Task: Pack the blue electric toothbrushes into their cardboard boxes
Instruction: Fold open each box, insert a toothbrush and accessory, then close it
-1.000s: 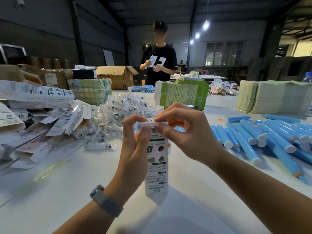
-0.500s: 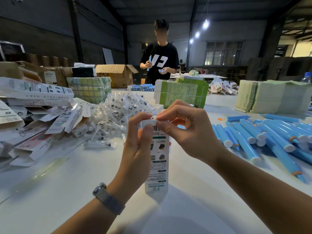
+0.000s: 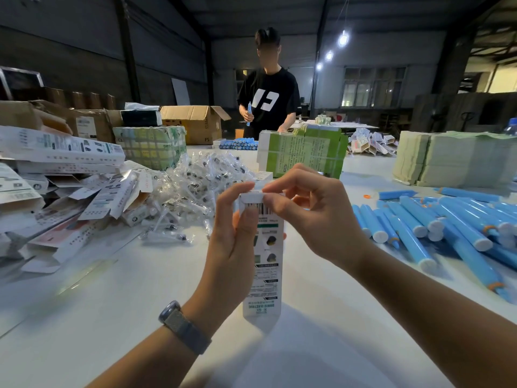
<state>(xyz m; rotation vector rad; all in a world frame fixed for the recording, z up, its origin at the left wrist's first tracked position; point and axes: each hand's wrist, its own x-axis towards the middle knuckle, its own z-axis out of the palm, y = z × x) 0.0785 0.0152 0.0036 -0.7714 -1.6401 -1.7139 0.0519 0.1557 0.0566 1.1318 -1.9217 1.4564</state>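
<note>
A: Where are we with the box?

B: We have it upright at the frame's centre, bottom end on the table. Our left hand wraps its fingers round the upper body, thumb up at the top edge. Our right hand pinches the top flap between thumb and forefinger, the other fingers curled loosely behind.

A: So we're closing it?

B: That's our reading: the flap looks folded over and nearly tucked. We can't see inside, so whether a toothbrush is in there we cannot tell.

A: What could go wrong?

B: If we push the flap askew, its tongue could crumple against the wall instead of sliding in. Squeezing too hard with the left could bow the card and narrow the slot. The base stands on a small footprint, so a sideways push at the top might tip it.

A: And around us?

B: The blue toothbrushes lie heaped at the right, well apart from the box. Bagged brush heads sit just behind our hands, loose flat boxes at the left, and another person stands at upper centre.
</note>
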